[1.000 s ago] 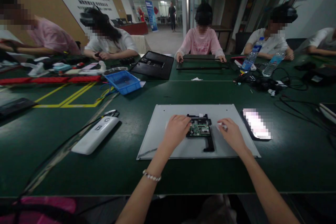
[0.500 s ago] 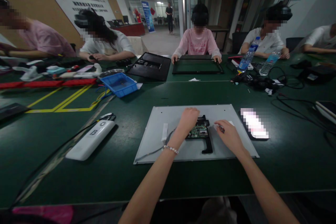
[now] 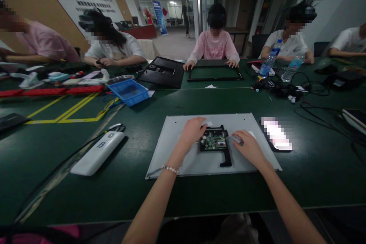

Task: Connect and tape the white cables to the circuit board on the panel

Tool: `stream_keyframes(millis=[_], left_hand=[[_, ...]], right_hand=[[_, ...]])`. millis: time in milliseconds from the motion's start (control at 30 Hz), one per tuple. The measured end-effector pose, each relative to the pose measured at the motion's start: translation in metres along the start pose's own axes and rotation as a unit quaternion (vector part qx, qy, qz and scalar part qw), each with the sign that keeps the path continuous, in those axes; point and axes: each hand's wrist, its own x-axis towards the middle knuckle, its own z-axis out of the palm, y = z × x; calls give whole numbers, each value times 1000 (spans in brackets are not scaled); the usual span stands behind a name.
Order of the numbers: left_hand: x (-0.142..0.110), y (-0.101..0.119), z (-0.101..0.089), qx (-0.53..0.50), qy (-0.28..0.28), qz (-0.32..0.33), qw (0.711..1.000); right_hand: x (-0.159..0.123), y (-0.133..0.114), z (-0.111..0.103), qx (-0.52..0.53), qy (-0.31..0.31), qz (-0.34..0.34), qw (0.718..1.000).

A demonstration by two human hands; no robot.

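Observation:
A small green circuit board (image 3: 213, 140) in a black bracket (image 3: 227, 158) lies on a flat pale-grey panel (image 3: 183, 164). My left hand (image 3: 192, 132) is at the board's left edge, with its fingers stretched out and the thumb apart; whether it touches the bracket I cannot tell. To the right of the board, my right hand (image 3: 249, 146) is closed on a small grey piece (image 3: 238, 139), perhaps a cable end, too small to make out. A small white piece (image 3: 210, 124) lies just above the board.
Left of the panel lies a white power bank (image 3: 98, 152) with a cable. A phone (image 3: 276, 133) with a lit screen is close by its right edge. Farther off are a blue tray (image 3: 130, 93), a black cover (image 3: 162, 72) and bottles (image 3: 270, 61). Across the table, a person touches a black frame (image 3: 215, 80).
My left hand has moved left off the board, uncovering more of it and the small white piece above. My right hand has barely moved. The person opposite has shifted a hand along the frame.

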Motion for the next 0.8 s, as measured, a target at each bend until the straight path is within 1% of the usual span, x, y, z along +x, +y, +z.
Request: stream_keyframes(millis=[100, 233, 400, 567, 667, 733, 800], left_hand=[[-23, -9, -5, -97, -8, 27, 995], [-44, -16, -6, -183, -59, 68, 979], [-50, -21, -5, -218, -104, 82, 967], [-50, -21, -3, -225, -100, 77, 966], [-51, -22, 0, -231, -94, 71, 966], [-51, -23, 3, -238, -93, 66, 965], [-50, -24, 7, -245, -95, 60, 963]], right_hand=[[0, 2, 3, -8, -7, -4, 1000], [1, 5, 9, -25, 12, 8, 1000], [2, 7, 15, -59, 36, 21, 997], [3, 4, 10, -62, 59, 21, 996], [16, -6, 6, -45, 47, -8, 998], [32, -16, 6, -42, 18, -52, 998], [54, -25, 11, -60, -17, -103, 993]])
